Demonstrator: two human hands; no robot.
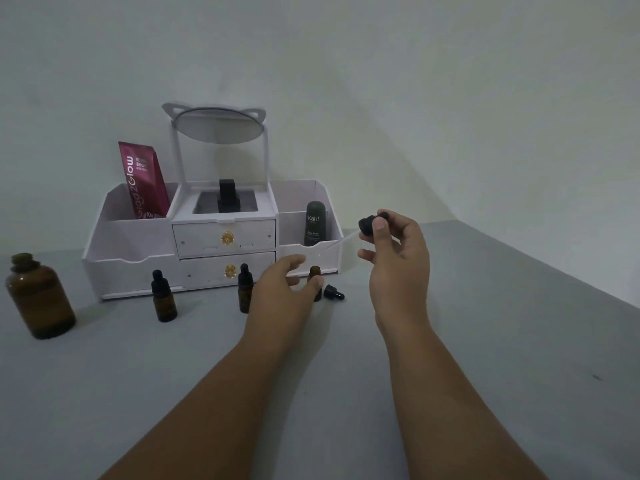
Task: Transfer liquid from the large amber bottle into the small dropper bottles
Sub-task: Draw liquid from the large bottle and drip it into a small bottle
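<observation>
The large amber bottle (40,299) stands uncapped at the far left of the grey table (485,341). Two capped small dropper bottles (164,297) (243,289) stand in front of the white organizer. A third small bottle (314,273) stands open, with a loose black dropper cap (334,292) lying just to its right. My left hand (282,289) hovers by the open bottle with relaxed fingers, its thumb in front of the bottle's body. My right hand (394,258) is raised and pinches a black dropper (370,224) whose clear pipette points down-left.
A white desk organizer (138,244) with two drawers and a tilted mirror (218,124) stands against the wall. It holds a red pouch (142,181), a dark green Kahf bottle (316,221) and a black object (228,197).
</observation>
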